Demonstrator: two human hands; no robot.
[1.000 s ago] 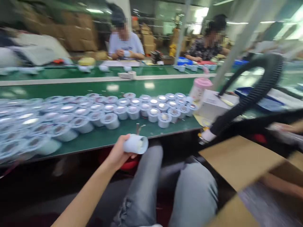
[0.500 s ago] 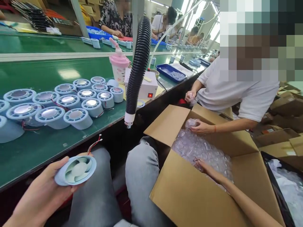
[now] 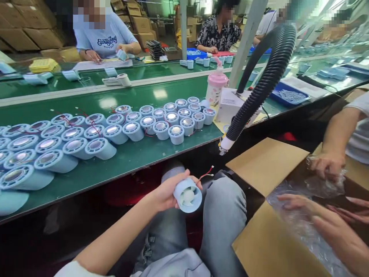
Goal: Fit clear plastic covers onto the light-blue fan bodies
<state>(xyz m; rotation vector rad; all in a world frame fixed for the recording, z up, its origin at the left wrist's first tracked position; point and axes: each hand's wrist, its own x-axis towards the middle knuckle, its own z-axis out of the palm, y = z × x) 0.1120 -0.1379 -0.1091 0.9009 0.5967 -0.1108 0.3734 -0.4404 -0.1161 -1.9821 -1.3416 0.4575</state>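
1. While the left hand (image 3: 166, 193) grasps it around its side, a light-blue fan unit (image 3: 189, 196) sits above the lap, off the worktop (image 3: 131, 163) and out from its near edge, its pale blades facing the camera.
2. Red and white wires (image 3: 205, 176) stick out from the unit's upper right, tipped with small connectors.
3. The right hand (image 3: 315, 215) is released, fingers extended over a cardboard carton (image 3: 268, 165); blur hides whether it touches the clear plastic (image 3: 309, 240) inside.
4. Beyond it, a co-worker's hand (image 3: 331, 163) grips more of that plastic over the carton, which stands right of the knees with two flaps folded outward.
5. Many similar units (image 3: 176, 135) stand in close rows along the worktop's near edge, silvery discs upward, from the left of the view almost to a white box (image 3: 229, 109).
6. A black ribbed hose (image 3: 269, 73) arches over that box, its nozzle (image 3: 226, 144) hanging past the near edge; a pink-lidded cup (image 3: 216, 87) stands just behind.
7. Farther right, a blue tray (image 3: 281, 99) of small parts lies beside the near edge.
8. Across the worktop, at its far edge, a co-worker in a lettered shirt (image 3: 108, 38) holds a light-blue part (image 3: 121, 55).
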